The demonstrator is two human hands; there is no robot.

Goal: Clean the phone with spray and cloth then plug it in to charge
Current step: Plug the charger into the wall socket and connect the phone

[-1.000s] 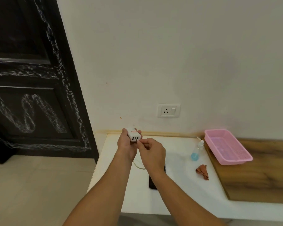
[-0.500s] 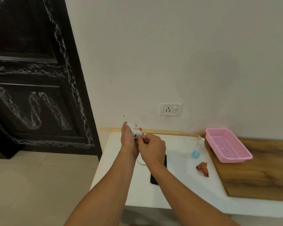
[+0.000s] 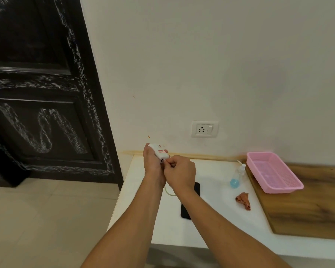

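Observation:
My left hand (image 3: 153, 167) grips a white charger adapter (image 3: 160, 152) with a red label, held above the white table (image 3: 217, 225). My right hand (image 3: 179, 175) pinches the plug end of a pale cable (image 3: 169, 192) against the adapter's port. The cable loops down beneath my hands. A black phone (image 3: 190, 207) lies flat on the table, partly hidden by my right forearm. To the right stand a clear spray bottle (image 3: 237, 176) with blue liquid and a crumpled brown cloth (image 3: 244, 200). A white wall socket (image 3: 204, 129) with a switch sits above the table.
A pink plastic basket (image 3: 278, 182) rests on a wooden board (image 3: 307, 206) at the table's right. A black door (image 3: 43, 93) stands to the left, with pale floor tiles (image 3: 46, 219) below it. The table's left edge is close to my left arm.
My hands stay together on the adapter and cable plug. The adapter has tilted so its ports face down toward my right fingers. The view has shifted slightly left.

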